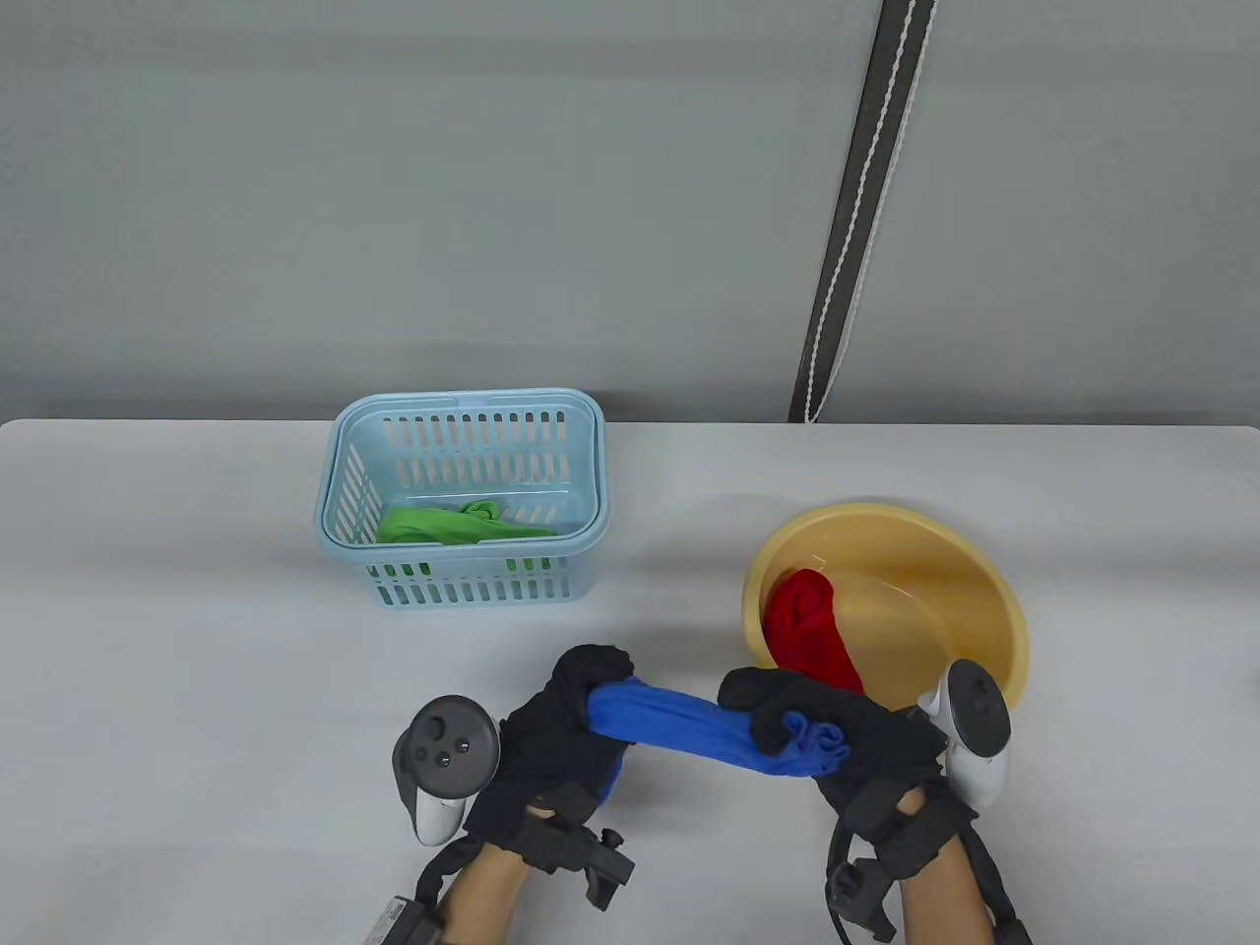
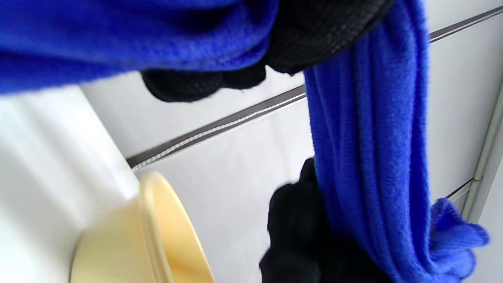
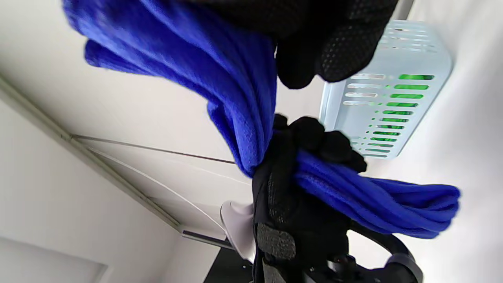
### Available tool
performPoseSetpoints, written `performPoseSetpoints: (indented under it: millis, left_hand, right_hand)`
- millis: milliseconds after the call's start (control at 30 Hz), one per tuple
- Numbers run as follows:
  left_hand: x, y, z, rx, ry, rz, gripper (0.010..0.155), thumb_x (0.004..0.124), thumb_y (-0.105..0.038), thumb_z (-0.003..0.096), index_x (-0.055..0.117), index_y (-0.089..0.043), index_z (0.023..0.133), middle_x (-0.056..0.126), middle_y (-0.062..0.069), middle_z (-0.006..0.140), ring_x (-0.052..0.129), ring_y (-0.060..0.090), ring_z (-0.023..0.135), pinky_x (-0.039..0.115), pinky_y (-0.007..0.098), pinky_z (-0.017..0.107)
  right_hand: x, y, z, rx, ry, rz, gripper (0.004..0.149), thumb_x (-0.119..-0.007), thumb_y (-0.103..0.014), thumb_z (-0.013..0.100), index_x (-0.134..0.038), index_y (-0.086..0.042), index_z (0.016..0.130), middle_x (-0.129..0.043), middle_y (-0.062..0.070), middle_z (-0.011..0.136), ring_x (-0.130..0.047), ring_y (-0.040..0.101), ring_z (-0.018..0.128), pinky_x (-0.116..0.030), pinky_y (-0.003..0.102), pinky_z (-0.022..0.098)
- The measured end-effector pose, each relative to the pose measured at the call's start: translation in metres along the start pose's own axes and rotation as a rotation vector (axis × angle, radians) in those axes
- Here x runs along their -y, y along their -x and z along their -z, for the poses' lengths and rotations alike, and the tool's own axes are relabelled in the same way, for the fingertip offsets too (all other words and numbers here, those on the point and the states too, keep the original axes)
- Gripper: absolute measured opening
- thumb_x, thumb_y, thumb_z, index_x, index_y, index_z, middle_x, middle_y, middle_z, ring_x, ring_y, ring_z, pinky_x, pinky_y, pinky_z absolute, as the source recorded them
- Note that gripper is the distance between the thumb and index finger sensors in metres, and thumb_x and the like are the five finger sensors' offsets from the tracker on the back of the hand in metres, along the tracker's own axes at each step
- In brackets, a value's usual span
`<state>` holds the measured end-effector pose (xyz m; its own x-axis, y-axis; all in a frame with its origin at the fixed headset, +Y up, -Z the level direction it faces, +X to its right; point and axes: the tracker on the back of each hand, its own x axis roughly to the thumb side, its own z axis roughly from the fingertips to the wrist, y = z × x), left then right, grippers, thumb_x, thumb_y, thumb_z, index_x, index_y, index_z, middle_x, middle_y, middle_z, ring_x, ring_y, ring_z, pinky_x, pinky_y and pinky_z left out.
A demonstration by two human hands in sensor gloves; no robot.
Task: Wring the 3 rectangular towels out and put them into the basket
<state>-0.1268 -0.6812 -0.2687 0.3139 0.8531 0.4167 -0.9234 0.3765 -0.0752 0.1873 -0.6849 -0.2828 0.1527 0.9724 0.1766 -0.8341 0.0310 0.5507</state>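
Your left hand (image 1: pixel 556 733) is curled tight around one end of the blue towel (image 1: pixel 679 730), and your right hand (image 1: pixel 822 733) grips the other end, with a small tuft of cloth poking out past the fingers. The towel is stretched between them as a bunched, rope-like roll, held above the table (image 1: pixel 197 640) in front of you, just beside the near edge of the yellow basin (image 1: pixel 984 591). The wrist views show lengthwise folds gathered into each fist.

By the look of it, you are in the middle of wringing the second towel. The green towel (image 1: pixel 458 522) already lies in the light blue basket (image 1: pixel 463 418), which stands on the table farther back and to your left. The red towel (image 1: pixel 809 630) is draped inside the basin, against its left wall, not yet wrung.

Next, as I judge it, you need to turn your fists in opposite directions while keeping both ends firmly held. You would do better shifted over the basin, so any water falls there. Then carry the towel up and left to the basket.
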Motion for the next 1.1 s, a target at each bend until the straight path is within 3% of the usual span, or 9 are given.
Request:
performPoseSetpoints:
  millis: [200, 300, 400, 600, 700, 767, 867, 1000, 1100]
  left_hand:
    - [-0.012, -0.002, -0.007, 0.036, -0.095, 0.219, 0.048, 0.083, -0.04, 0.0546, 0.069, -0.021, 0.096, 0.096, 0.004, 0.075, 0.103, 0.028, 0.052, 0.089, 0.048, 0.041]
    - [-0.012, -0.005, -0.011, 0.059, -0.105, 0.339, 0.048, 0.083, -0.039, 0.0548, 0.07, -0.022, 0.098, 0.096, 0.005, 0.075, 0.102, 0.03, 0.053, 0.088, 0.05, 0.042]
    - [-0.004, -0.01, -0.015, 0.107, -0.073, 0.525, 0.048, 0.083, -0.039, 0.0547, 0.072, -0.023, 0.098, 0.096, 0.005, 0.076, 0.102, 0.03, 0.054, 0.088, 0.05, 0.043]
    - [0.018, -0.026, -0.019, 0.177, -0.019, 0.682, 0.047, 0.083, -0.039, 0.0541, 0.073, -0.022, 0.096, 0.096, 0.005, 0.076, 0.102, 0.03, 0.055, 0.088, 0.05, 0.043]
    - [0.018, -0.03, -0.023, 0.134, -0.043, 0.583, 0.047, 0.084, -0.04, 0.0539, 0.074, -0.022, 0.096, 0.096, 0.005, 0.076, 0.103, 0.03, 0.054, 0.088, 0.05, 0.043]
    - [0.015, -0.029, -0.025, 0.088, -0.041, 0.516, 0.047, 0.085, -0.039, 0.0534, 0.075, -0.022, 0.096, 0.097, 0.005, 0.075, 0.103, 0.029, 0.053, 0.088, 0.05, 0.043]
    - [0.01, -0.02, -0.026, -0.012, -0.017, 0.363, 0.047, 0.086, -0.04, 0.053, 0.076, -0.023, 0.095, 0.098, 0.003, 0.074, 0.104, 0.027, 0.052, 0.09, 0.048, 0.042]
    - [0.0, -0.002, -0.023, -0.18, 0.029, -0.092, 0.049, 0.09, -0.037, 0.052, 0.076, -0.02, 0.096, 0.097, 0.005, 0.075, 0.103, 0.029, 0.053, 0.089, 0.049, 0.043]
    - [-0.002, 0.006, -0.021, -0.196, 0.088, -0.237, 0.051, 0.092, -0.035, 0.0517, 0.075, -0.019, 0.097, 0.096, 0.006, 0.076, 0.102, 0.03, 0.054, 0.088, 0.049, 0.043]
  right_hand:
    - [0.023, 0.001, -0.005, -0.078, 0.256, -0.133, 0.047, -0.068, 0.0, 0.056, -0.078, -0.02, 0.098, -0.078, 0.019, 0.104, -0.088, 0.042, 0.088, -0.08, 0.056, 0.061]
    - [0.03, 0.002, -0.01, -0.04, 0.377, -0.139, 0.046, -0.067, -0.014, 0.062, -0.066, -0.02, 0.108, -0.068, 0.021, 0.11, -0.078, 0.046, 0.094, -0.073, 0.058, 0.066]
    - [0.023, 0.003, -0.007, 0.021, 0.262, -0.082, 0.063, -0.07, -0.043, 0.065, -0.049, -0.015, 0.117, -0.053, 0.027, 0.117, -0.059, 0.054, 0.103, -0.057, 0.067, 0.071]
    - [-0.045, 0.003, 0.021, -0.105, -0.144, -0.437, 0.101, -0.084, -0.06, 0.049, -0.03, -0.015, 0.121, -0.048, 0.03, 0.12, -0.052, 0.058, 0.107, -0.049, 0.077, 0.069]
    - [-0.074, 0.009, 0.031, -0.181, -0.148, -0.633, 0.098, -0.093, -0.046, 0.049, -0.034, -0.011, 0.119, -0.072, 0.025, 0.108, -0.078, 0.051, 0.094, -0.06, 0.073, 0.064]
    - [-0.084, 0.013, 0.033, -0.193, -0.102, -0.691, 0.08, -0.095, -0.03, 0.051, -0.05, -0.009, 0.115, -0.092, 0.014, 0.086, -0.095, 0.04, 0.076, -0.069, 0.068, 0.06]
    - [-0.084, 0.016, 0.033, -0.188, -0.038, -0.713, 0.057, -0.09, -0.029, 0.055, -0.067, -0.013, 0.105, -0.093, 0.01, 0.076, -0.097, 0.034, 0.065, -0.072, 0.065, 0.059]
    - [-0.071, 0.024, 0.03, -0.193, 0.05, -0.667, 0.056, -0.09, -0.035, 0.054, -0.071, -0.015, 0.102, -0.094, 0.006, 0.068, -0.098, 0.03, 0.057, -0.074, 0.063, 0.056]
    - [-0.062, 0.029, 0.03, -0.213, 0.032, -0.488, 0.052, -0.091, -0.034, 0.054, -0.074, -0.013, 0.099, -0.094, 0.006, 0.06, -0.097, 0.028, 0.049, -0.076, 0.062, 0.054]
